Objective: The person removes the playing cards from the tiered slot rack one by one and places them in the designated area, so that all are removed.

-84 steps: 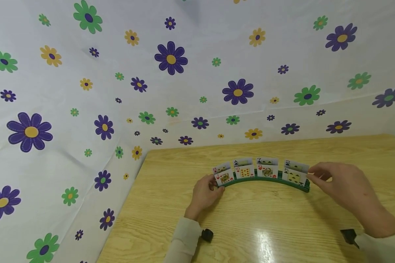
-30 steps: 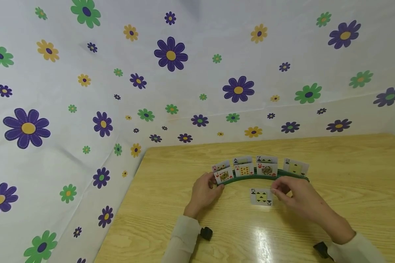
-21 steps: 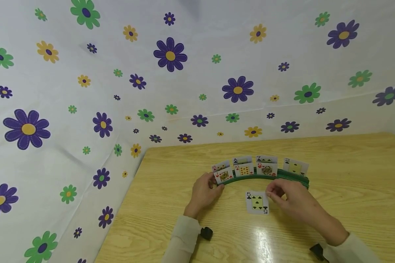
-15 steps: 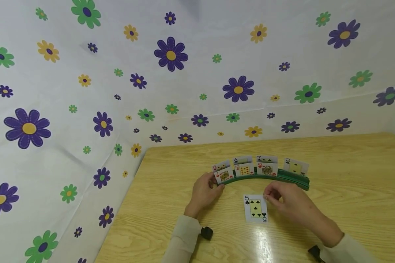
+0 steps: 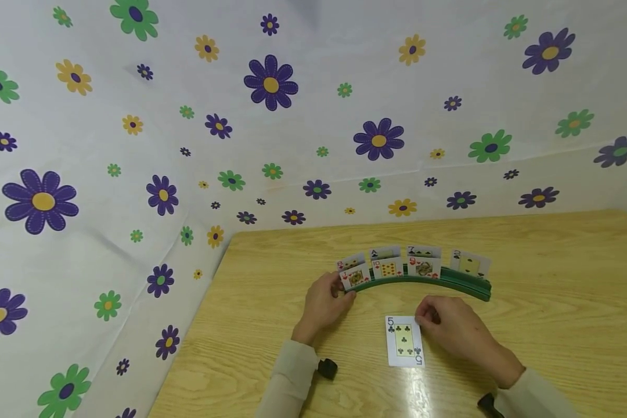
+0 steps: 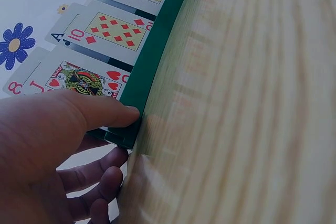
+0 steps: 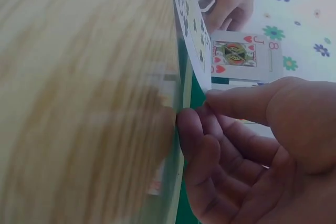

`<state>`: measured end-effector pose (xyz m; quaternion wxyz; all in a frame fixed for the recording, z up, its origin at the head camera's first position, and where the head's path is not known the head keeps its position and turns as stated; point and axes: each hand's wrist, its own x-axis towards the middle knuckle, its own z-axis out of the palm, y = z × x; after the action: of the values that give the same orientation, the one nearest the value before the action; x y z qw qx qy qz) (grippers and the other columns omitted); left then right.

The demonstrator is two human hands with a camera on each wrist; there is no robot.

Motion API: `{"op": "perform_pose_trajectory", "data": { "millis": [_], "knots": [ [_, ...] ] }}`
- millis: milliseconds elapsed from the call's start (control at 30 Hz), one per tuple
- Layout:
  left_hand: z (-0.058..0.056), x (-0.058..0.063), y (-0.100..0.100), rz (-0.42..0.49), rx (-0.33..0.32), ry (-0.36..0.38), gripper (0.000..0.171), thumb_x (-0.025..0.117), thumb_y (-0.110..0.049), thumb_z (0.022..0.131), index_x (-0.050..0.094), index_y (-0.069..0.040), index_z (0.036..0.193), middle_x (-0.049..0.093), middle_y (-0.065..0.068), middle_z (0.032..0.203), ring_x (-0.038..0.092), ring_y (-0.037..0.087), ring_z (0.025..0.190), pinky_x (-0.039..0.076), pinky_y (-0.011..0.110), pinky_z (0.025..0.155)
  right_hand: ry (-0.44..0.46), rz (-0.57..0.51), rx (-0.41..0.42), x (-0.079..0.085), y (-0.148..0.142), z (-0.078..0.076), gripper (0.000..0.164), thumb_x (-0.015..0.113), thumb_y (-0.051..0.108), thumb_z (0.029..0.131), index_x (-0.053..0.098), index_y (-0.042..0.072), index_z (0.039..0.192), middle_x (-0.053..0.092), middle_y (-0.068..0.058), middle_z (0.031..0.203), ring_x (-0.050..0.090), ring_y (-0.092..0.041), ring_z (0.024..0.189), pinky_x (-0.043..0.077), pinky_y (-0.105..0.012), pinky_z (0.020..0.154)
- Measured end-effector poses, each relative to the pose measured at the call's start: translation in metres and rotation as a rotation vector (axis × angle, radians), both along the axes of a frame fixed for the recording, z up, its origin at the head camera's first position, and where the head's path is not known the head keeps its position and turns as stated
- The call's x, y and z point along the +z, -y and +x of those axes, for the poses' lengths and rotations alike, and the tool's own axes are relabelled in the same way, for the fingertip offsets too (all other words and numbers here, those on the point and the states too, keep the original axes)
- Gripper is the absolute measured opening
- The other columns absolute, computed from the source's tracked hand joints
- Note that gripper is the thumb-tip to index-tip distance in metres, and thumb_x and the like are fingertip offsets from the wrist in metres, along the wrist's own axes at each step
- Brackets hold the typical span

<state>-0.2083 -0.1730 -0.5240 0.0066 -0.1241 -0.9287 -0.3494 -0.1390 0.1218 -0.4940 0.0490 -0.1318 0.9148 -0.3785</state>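
A white flowered sheet (image 5: 303, 116) fills the upper part of the frame in front of you, and below it the wooden table (image 5: 564, 278) spreads across the centre and lower right. On it, right of centre, stands the curved green card rack (image 5: 464, 284). At the rack's left end, your left hand (image 5: 324, 305) grips it, thumb on the front edge. Your right hand (image 5: 457, 328), lower right of centre, pinches the five of clubs (image 5: 404, 341) by its upper right corner.

The step in hand looks like handling that one card apart from the rack while your other hand steadies the rest. Your next move probably calls for a light, sure pinch and a steady left grip, so the standing cards aren't jostled.

The five lies in front of the rack, upright to your eye, flat and uncreased, face showing, glossy; whether its lower edge touches the table, you can't tell. In the rack, the jack of hearts (image 5: 356, 277), ten of diamonds (image 5: 388, 269) and a red face card (image 5: 424, 269) each stand before another card, while the black two (image 5: 470, 264) stands alone at the right.
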Motion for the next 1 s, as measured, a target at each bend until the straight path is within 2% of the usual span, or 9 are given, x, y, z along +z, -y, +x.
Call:
{"op": "perform_pose_trajectory", "data": {
  "millis": [400, 767, 867, 1000],
  "knots": [
    [0.001, 0.000, 0.001, 0.015, -0.002, -0.002, 0.027, 0.079, -0.025, 0.099, 0.075, -0.010, 0.121, 0.068, 0.007, 0.098, 0.048, 0.010, 0.076, 0.037, 0.025, 0.069, 0.026, 0.007, -0.019, -0.003, 0.000, -0.003, 0.004, 0.077, 0.012, 0.099, 0.076, 0.011, 0.095, 0.067, 0.006, 0.078, 0.055, -0.010, 0.071, 0.042, -0.024, 0.062],
    [0.001, 0.000, 0.001, 0.008, -0.002, 0.000, 0.029, 0.079, -0.026, 0.099, 0.075, -0.011, 0.123, 0.068, 0.006, 0.099, 0.048, 0.009, 0.076, 0.037, 0.024, 0.069, 0.025, 0.009, -0.029, 0.002, -0.001, -0.001, 0.004, 0.076, 0.013, 0.100, 0.076, 0.011, 0.096, 0.067, 0.005, 0.080, 0.055, -0.011, 0.072, 0.042, -0.024, 0.062],
    [0.000, -0.001, 0.001, 0.000, 0.001, 0.002, 0.029, 0.079, -0.026, 0.100, 0.075, -0.012, 0.124, 0.067, 0.005, 0.099, 0.048, 0.009, 0.077, 0.037, 0.024, 0.070, -0.029, 0.012, -0.048, 0.007, -0.002, -0.003, 0.004, 0.076, 0.013, 0.100, 0.077, 0.010, 0.098, 0.069, 0.005, 0.082, 0.057, -0.010, 0.074, 0.045, -0.024, 0.063],
    [0.000, -0.001, 0.001, 0.002, -0.002, 0.001, 0.029, 0.079, -0.026, 0.100, 0.075, -0.011, 0.124, 0.068, 0.006, 0.099, 0.048, 0.010, 0.078, 0.038, 0.024, 0.070, -0.162, 0.020, -0.099, 0.015, -0.005, -0.007, 0.003, 0.075, 0.010, 0.100, 0.078, 0.008, 0.098, 0.072, 0.004, 0.083, 0.061, -0.008, 0.074, 0.049, -0.024, 0.063]
  ]
}}
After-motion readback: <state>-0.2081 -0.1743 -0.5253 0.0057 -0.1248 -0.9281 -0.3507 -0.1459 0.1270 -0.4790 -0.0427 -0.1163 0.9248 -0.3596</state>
